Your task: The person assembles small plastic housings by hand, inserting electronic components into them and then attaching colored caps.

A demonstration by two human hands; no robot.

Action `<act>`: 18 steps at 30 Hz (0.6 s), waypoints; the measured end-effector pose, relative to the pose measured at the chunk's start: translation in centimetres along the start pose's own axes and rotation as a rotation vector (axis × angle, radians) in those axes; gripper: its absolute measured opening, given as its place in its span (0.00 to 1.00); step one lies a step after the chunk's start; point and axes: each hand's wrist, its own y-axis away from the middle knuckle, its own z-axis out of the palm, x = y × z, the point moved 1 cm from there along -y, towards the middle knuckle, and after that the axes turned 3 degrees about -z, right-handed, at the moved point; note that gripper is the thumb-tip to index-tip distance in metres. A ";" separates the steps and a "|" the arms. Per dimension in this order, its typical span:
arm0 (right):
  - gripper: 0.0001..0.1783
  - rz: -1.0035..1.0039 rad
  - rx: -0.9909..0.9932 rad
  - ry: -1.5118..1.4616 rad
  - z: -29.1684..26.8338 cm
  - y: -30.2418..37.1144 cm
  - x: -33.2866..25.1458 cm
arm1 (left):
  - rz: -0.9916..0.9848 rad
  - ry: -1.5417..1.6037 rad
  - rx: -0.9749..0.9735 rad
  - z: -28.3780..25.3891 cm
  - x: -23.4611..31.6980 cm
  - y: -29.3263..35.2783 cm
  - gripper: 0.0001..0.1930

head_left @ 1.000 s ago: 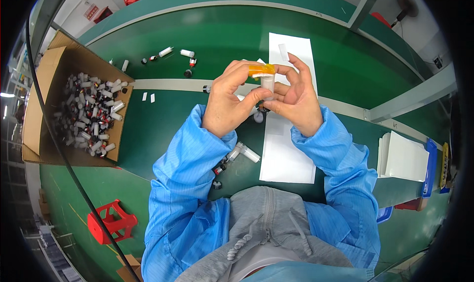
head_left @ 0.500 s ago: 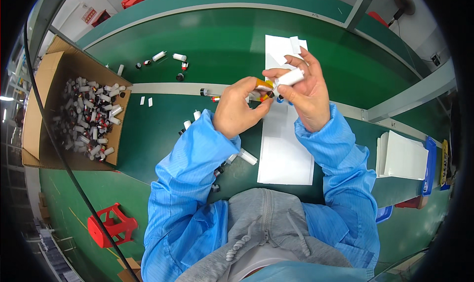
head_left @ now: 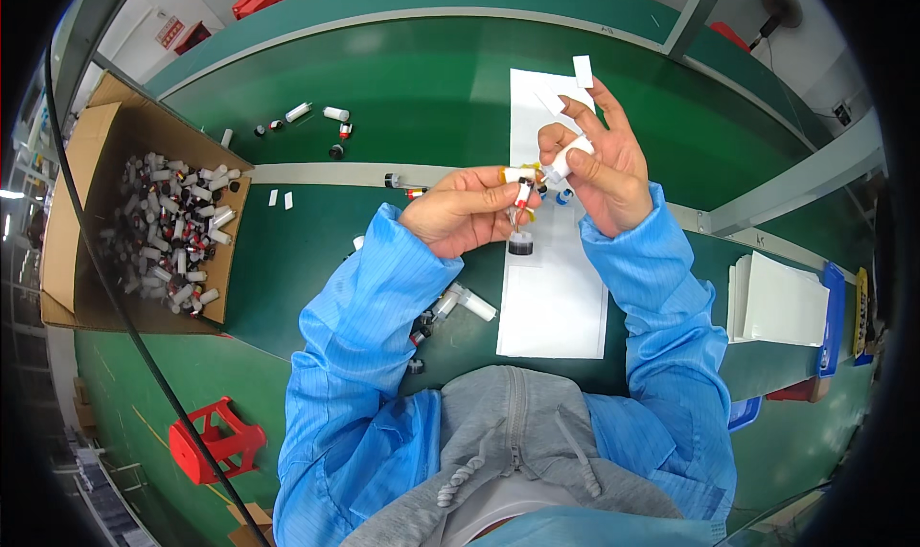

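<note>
My left hand (head_left: 465, 210) pinches a slim part with a red-and-white body (head_left: 523, 194) and a ribbed black cap (head_left: 520, 244) hanging below the fingertips. A yellow-and-white piece (head_left: 520, 174) shows at the same fingertips. Close by, my right hand (head_left: 613, 178) is closed with thumb and index finger around a white plastic cylinder (head_left: 572, 160), its lower end by the left fingertips; whether they touch is hard to tell. The other right fingers stretch upward, and a small white rectangular slip (head_left: 583, 72) shows at one fingertip. White paper sheets (head_left: 552, 307) lie beneath the hands.
A cardboard box (head_left: 81, 212) of white cylinders and black-capped parts stands at left. Loose parts (head_left: 335, 114) lie on the green table's far side, and more white cylinders (head_left: 474, 303) near my left forearm. Stacked white sheets (head_left: 781, 298) and a blue tray (head_left: 831, 322) are at right.
My left hand has turned, and the black-capped part now hangs in view below its fingers. The white cylinder has tilted in my right hand, whose index finger is more curled.
</note>
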 end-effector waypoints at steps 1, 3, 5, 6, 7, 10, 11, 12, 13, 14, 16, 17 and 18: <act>0.44 0.009 -0.007 -0.009 -0.2 -0.1 0.0 | -0.050 0.029 -0.003 0.1 -0.2 0.0 0.16; 0.44 0.031 0.014 -0.013 -0.1 0.0 0.2 | -0.103 0.054 -0.008 0.4 -0.5 -0.2 0.17; 0.43 0.051 0.035 -0.014 -0.4 -0.2 1.0 | -0.119 0.055 -0.036 0.6 -0.9 -0.3 0.17; 0.42 -0.141 0.065 0.317 -0.7 -0.5 1.7 | -0.133 0.055 -0.058 0.8 -1.0 -0.3 0.17; 0.41 -0.334 0.094 0.648 -0.9 -0.6 2.0 | -0.117 0.092 -0.041 1.1 -1.2 -0.3 0.17; 0.37 -0.375 0.180 0.534 -0.1 -0.1 1.1 | -0.008 0.173 -0.020 1.6 -0.7 0.1 0.18; 0.32 -0.276 0.313 0.338 0.8 0.3 0.6 | -0.003 0.171 -0.021 1.4 -0.6 0.1 0.18; 0.32 -0.278 0.308 0.338 1.1 0.7 0.0 | 0.052 0.142 0.010 1.0 -0.5 0.1 0.18; 0.31 -0.096 0.252 0.155 1.2 0.9 -0.3 | 0.108 0.112 0.042 0.8 -0.4 0.1 0.18; 0.30 0.086 0.193 -0.028 1.2 1.0 -0.3 | 0.114 0.111 0.042 0.8 -0.3 0.3 0.18; 0.29 0.210 0.178 -0.067 1.1 1.0 -0.1 | 0.178 0.064 0.052 0.9 -0.1 0.4 0.19; 0.29 0.289 0.154 -0.091 0.7 1.1 0.4 | 0.192 0.053 0.060 1.2 -0.1 0.4 0.20; 0.29 0.371 0.128 -0.118 0.7 1.0 0.8 | 0.191 0.052 0.060 1.5 0.0 0.4 0.20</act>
